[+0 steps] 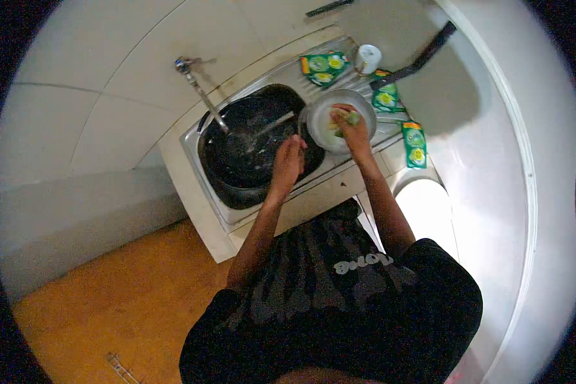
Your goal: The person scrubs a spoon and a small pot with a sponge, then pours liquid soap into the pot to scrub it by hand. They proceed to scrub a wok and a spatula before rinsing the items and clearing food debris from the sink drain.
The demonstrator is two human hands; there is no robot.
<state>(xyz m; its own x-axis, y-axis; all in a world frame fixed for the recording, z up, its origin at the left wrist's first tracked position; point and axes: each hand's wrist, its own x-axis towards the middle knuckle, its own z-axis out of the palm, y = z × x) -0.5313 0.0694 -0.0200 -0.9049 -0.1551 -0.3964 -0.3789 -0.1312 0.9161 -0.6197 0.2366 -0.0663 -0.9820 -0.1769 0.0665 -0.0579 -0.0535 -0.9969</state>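
Note:
A round metal pot (pixel 321 142) with pale, wet-looking insides sits at the right side of the sink, overlapping the edge of a black basin (pixel 227 185). Inside the pot, my right hand (pixel 353 133) is closed around a green and yellow sponge (pixel 351 118), pressing toward the bottom. My left hand (pixel 289 160) is over the basin's right part, fingers curled at the loop handle on the pot's left side. The basin fills the sink bowl and holds dark water, with a pale stick-like thing (pixel 278 121) across it.
A metal tap (pixel 201 96) reaches over the basin. Green packets (pixel 324 67) (pixel 385 97) (pixel 415 146) and a white cup-like container (pixel 368 59) stand around the drainboard. A long black bar (pixel 422 56) slants above them. A white round-topped object (pixel 424 203) stands right of the counter.

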